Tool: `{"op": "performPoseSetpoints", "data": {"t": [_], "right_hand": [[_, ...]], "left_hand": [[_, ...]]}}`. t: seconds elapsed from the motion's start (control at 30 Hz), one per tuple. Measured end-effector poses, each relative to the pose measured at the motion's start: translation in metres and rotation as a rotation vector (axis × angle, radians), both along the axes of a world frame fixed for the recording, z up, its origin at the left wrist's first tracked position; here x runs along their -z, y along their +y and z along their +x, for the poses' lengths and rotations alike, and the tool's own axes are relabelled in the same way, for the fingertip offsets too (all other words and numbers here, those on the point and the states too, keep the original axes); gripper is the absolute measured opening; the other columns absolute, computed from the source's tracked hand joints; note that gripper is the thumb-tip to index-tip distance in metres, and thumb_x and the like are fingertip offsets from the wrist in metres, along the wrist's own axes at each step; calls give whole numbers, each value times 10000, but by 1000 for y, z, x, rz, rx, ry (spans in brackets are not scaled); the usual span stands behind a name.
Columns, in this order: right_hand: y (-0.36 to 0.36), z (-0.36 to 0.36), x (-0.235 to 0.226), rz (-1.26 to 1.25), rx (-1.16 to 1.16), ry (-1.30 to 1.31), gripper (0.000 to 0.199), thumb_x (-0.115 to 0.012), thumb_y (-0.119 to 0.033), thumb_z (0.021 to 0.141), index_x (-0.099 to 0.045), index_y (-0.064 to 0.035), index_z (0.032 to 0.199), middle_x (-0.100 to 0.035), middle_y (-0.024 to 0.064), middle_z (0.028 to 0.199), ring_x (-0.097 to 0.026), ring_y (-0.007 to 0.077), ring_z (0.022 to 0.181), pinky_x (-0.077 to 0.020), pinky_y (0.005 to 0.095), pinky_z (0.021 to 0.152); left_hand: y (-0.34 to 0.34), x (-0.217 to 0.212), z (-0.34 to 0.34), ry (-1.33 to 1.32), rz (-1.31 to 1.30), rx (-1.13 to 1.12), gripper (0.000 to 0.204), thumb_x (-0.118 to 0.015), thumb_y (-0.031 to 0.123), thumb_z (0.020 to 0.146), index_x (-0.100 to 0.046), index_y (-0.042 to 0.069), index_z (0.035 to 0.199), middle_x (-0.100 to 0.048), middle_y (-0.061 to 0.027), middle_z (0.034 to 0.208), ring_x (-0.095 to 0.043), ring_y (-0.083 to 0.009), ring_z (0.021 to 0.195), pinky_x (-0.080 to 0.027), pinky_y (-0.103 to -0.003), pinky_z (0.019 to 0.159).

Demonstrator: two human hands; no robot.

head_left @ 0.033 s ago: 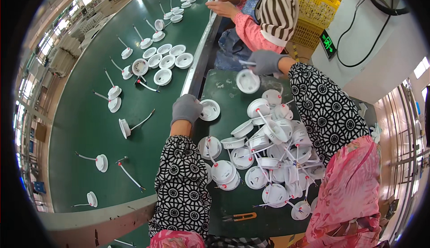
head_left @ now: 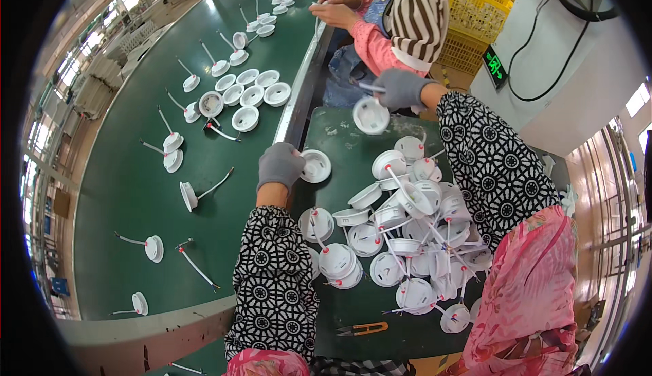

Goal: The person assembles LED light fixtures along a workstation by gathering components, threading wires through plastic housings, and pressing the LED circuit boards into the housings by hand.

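Head view: grey-gloved right hand [head_left: 399, 91] gripped thin white cable [head_left: 369, 87].
Grey-gloved left hand [head_left: 280, 166] touched round white plastic cup [head_left: 316, 167] (grip unclear); steadiness seemed wise.

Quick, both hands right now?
Left hand: curled at the rim of a white cup; grip cannot be told.
Right hand: closed, holding a white round housing.

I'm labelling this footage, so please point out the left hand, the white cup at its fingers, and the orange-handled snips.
Left hand [head_left: 280, 166]: head view, back of the grey glove.
White cup [head_left: 316, 166]: head view, inside of the cup.
Orange-handled snips [head_left: 358, 330]: head view, orange handle.
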State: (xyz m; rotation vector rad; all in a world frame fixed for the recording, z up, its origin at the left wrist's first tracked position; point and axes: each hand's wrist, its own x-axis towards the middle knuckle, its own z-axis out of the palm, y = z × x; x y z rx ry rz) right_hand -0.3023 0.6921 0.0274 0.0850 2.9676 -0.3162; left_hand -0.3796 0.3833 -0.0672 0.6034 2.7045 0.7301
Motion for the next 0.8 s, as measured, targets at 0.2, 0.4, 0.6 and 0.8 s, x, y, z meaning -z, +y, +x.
{"op": "performPoseSetpoints", "data": {"t": [0.2, 0.4, 0.6, 0.8], "right_hand": [[9, 56, -115, -118, 155, 376, 289, -671, -283, 793, -717, -44, 950, -678, 113, 754, -637, 215, 668, -509, 357, 673], [-27, 130, -160, -5, 144, 265, 677, -630, -438, 857, -535, 55, 1311, -645, 219, 1089, -627, 257, 1042, -464, 364, 896], [-168, 275, -186, -477, 401, -167, 226, -680, -258, 882, -696, -73, 1010, -656, 71, 697, -603, 250, 542, -526, 379, 568], [-464, 272, -81, -861, -387, -311, 190, -713, -152, 772, -705, 2, 883, -621, 8, 632, -563, 91, 604, -439, 280, 586]], "left_hand": [[-1, -90, 32, 554, 221, -160, 187, -637, 225, 812, -668, 62, 899, -696, -166, 858, -680, -353, 837, -530, -449, 789], [-72, -225, 176, 443, 669, 36, 138, -605, 69, 896, -666, 52, 1019, -671, -89, 807, -663, -155, 705, -513, -271, 658], [-226, -189, 316, 20, 798, 187, 242, -657, 88, 805, -615, 54, 1041, -576, -90, 731, -571, -227, 609, -461, -347, 586], [-496, -125, 458, 128, 472, -757, 234, -640, 38, 854, -669, 35, 1086, -694, -31, 839, -660, -108, 738, -540, -262, 682]]}}
